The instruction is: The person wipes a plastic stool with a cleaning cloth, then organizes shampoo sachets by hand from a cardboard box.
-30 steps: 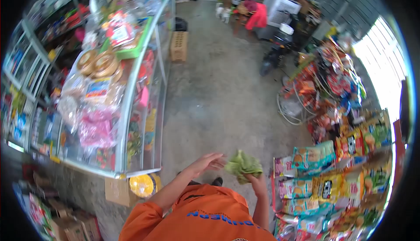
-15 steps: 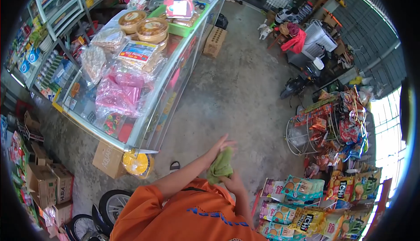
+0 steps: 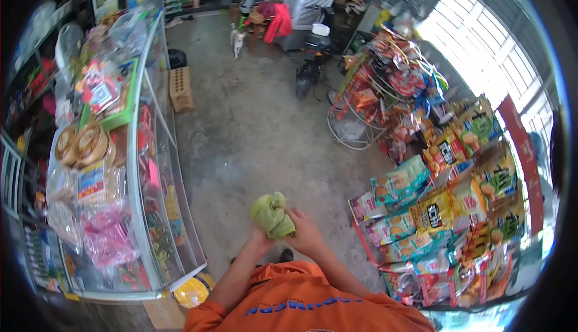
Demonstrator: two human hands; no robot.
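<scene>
Right of a glass display case (image 3: 135, 181), a person (image 3: 301, 302) in orange clasps a bunched green cloth (image 3: 272, 214) between left hand (image 3: 261, 240) and right hand (image 3: 305, 231), apparently wadding it, the next move seemingly calling for firm grips from both.

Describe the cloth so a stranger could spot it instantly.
Find the orange shirt at the bottom of the picture, then go up to the left hand and right hand. Between them is the bunched cloth, its yellow-green folds standing out against the grey concrete floor.
</scene>
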